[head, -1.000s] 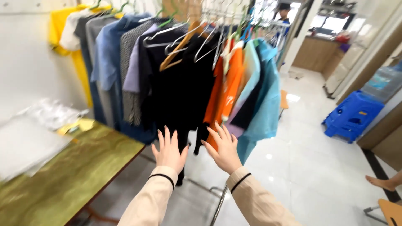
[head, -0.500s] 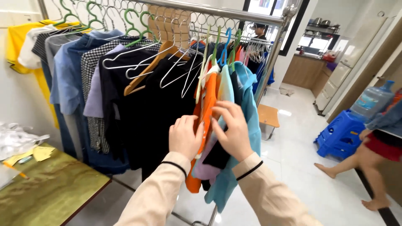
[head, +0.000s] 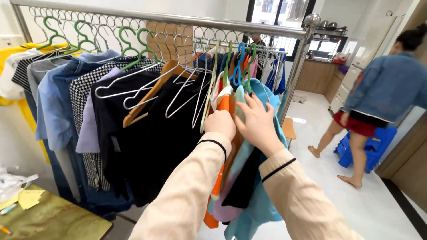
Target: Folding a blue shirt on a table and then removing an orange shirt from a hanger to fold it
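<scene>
A: Where are the hands, then?

B: Both at the centre of the frame, up among the clothes on the metal clothes rack (head: 178, 20); the left hand (head: 221, 123) is curled into a loose fist against the orange garment (head: 224, 104), fingers closed on its fabric near the shoulder, as far as I can judge; the right hand (head: 258, 124) lies flatter just beside it, fingers spread narrow over the pale mint garment (head: 240, 95) and the blue garment (head: 267, 91) behind it.

A: Why held so?

B: The clothes hang packed tight along the rail, so one hand seems to pin a piece aside while the other parts its neighbours; that is my reading, not a thing seen.

A: And what surrounds them?

B: To the left of centre, black garments (head: 160, 133) on a wooden hanger (head: 151, 95) and wire ones; further left a checked shirt (head: 86, 93), denim shirts (head: 53, 102) on green hangers (head: 129, 42), and something yellow at the far left edge; at lower left a corner of a greenish table (head: 58, 220) with yellow paper slips (head: 29, 198).

A: Anyone else?

B: A person in a denim jacket (head: 387, 86) stands at the right, back turned, near a blue plastic stool (head: 378, 142); well apart from the rack.
</scene>
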